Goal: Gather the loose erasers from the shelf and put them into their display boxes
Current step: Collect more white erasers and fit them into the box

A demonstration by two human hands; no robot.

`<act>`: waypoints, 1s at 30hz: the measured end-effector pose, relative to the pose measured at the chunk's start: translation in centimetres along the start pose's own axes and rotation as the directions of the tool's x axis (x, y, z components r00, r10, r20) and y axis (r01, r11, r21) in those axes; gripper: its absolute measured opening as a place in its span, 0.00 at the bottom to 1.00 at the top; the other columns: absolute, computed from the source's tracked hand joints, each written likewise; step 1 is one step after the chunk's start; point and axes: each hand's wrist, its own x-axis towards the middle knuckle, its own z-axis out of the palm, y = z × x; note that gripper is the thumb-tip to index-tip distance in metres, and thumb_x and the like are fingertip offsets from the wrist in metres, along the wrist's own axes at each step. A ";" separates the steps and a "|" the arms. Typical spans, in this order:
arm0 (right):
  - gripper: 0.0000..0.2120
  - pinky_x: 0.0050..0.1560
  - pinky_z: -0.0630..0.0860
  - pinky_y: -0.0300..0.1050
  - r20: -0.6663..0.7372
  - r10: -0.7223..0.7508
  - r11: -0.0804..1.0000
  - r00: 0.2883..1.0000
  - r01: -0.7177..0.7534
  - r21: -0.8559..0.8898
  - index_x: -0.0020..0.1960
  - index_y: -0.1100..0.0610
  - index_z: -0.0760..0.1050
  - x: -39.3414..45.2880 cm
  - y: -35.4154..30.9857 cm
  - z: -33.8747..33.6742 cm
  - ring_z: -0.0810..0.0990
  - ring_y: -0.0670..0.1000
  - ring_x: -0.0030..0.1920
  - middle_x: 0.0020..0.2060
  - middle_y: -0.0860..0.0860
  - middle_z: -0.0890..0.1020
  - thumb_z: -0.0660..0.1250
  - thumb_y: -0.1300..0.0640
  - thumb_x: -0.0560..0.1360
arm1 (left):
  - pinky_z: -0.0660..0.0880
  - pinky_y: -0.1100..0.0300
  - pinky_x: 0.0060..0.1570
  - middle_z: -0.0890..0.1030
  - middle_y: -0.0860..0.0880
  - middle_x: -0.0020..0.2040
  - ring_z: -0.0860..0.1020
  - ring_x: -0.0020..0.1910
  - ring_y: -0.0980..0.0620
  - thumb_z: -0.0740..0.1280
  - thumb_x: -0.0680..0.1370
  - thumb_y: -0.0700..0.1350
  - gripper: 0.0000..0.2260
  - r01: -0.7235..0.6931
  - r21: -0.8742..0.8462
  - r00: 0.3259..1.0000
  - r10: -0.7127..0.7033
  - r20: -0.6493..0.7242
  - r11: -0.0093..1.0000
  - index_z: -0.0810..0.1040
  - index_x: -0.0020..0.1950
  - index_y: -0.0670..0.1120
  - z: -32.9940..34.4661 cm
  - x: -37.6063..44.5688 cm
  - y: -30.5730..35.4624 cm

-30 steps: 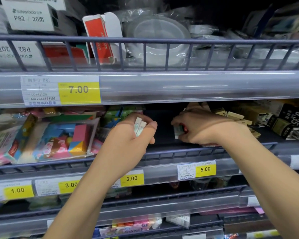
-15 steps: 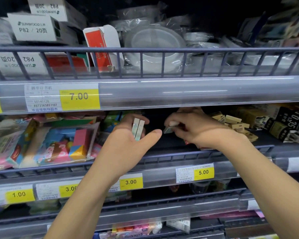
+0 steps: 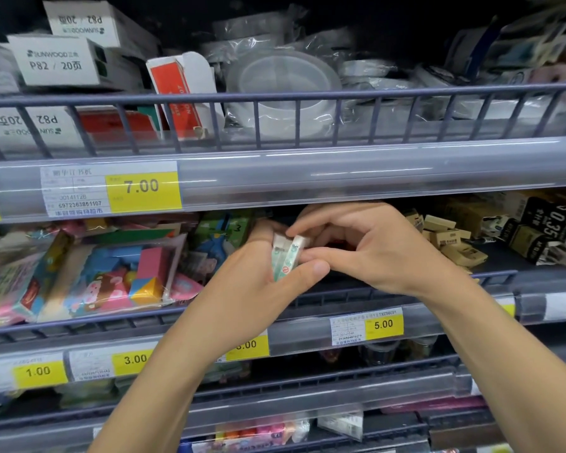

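In front of the middle shelf (image 3: 406, 291), the left hand (image 3: 258, 279) grasps a small stack of white erasers (image 3: 286, 256) in pale green printed sleeves, standing them on end between its thumb below and its fingers behind. The right hand (image 3: 370, 248) meets the stack from the right, its fingertips (image 3: 307, 255) curled and pinching the same erasers along their right edge and top, so both hands touch the bundle at once. The erasers are held up in the air, above the shelf's low front rail and near the dark bare patch of shelf behind the hands.

To the right on the same shelf lie several tan loose erasers (image 3: 451, 238) in a scattered heap, some tilted, and just right of them stand black display boxes (image 3: 549, 230) printed with large white numerals. To the left, a clear packet of coloured erasers (image 3: 125, 276) leans against the rail, with a green and blue pack (image 3: 223, 232) just beside the left hand.

The shelf above carries white boxes (image 3: 59, 62), a red and white carton (image 3: 180, 93) and a roll wrapped in clear film (image 3: 281, 89) behind a wire rail. Yellow price tags (image 3: 143, 188) run along the shelf edges; the one beneath the left forearm is partly hidden.
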 end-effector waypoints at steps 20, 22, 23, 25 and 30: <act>0.05 0.28 0.69 0.29 -0.334 0.489 0.693 0.806 -0.591 -0.413 0.48 0.45 0.83 -4.3 1.4 -6.6 0.78 0.40 0.31 0.34 0.39 0.82 0.75 0.50 0.72 | 0.72 0.59 0.30 0.76 0.59 0.29 0.73 0.28 0.55 0.72 0.66 0.67 0.17 0.063 -0.393 0.985 -0.121 -0.126 0.917 0.77 0.50 0.63 2.1 1.7 -1.1; 0.10 0.33 0.68 0.28 -0.271 0.543 0.589 0.795 -0.591 -0.551 0.52 0.40 0.80 -4.2 1.2 -6.5 0.76 0.39 0.37 0.41 0.38 0.78 0.75 0.44 0.71 | 0.74 0.58 0.30 0.76 0.58 0.28 0.74 0.28 0.55 0.72 0.67 0.67 0.17 0.071 -0.369 0.982 -0.129 -0.135 0.927 0.78 0.50 0.62 2.3 1.8 -1.1; 0.12 0.37 0.70 0.31 -0.245 0.568 0.537 0.786 -0.579 -0.613 0.54 0.38 0.79 -4.1 1.2 -6.4 0.75 0.40 0.40 0.43 0.38 0.76 0.74 0.43 0.72 | 0.76 0.56 0.31 0.77 0.58 0.29 0.75 0.29 0.55 0.72 0.67 0.67 0.17 0.079 -0.365 0.981 -0.137 -0.134 0.927 0.78 0.50 0.61 2.4 1.9 -1.1; 0.12 0.39 0.72 0.35 -0.224 0.594 0.491 0.773 -0.568 -0.660 0.55 0.37 0.78 -3.9 1.3 -6.2 0.75 0.42 0.41 0.44 0.39 0.74 0.73 0.44 0.73 | 0.79 0.51 0.35 0.79 0.56 0.30 0.77 0.31 0.55 0.72 0.66 0.68 0.19 0.104 -0.373 0.980 -0.158 -0.118 0.922 0.79 0.49 0.58 2.5 2.1 -1.0; 0.06 0.44 0.68 0.40 -0.219 0.560 0.517 0.799 -0.543 -0.662 0.50 0.37 0.77 -4.1 1.9 -5.8 0.73 0.46 0.47 0.52 0.44 0.74 0.71 0.44 0.75 | 0.72 0.62 0.28 0.81 0.51 0.31 0.73 0.24 0.52 0.72 0.70 0.63 0.17 0.105 -0.404 0.985 -0.151 -0.084 0.909 0.80 0.47 0.50 2.4 2.3 -0.8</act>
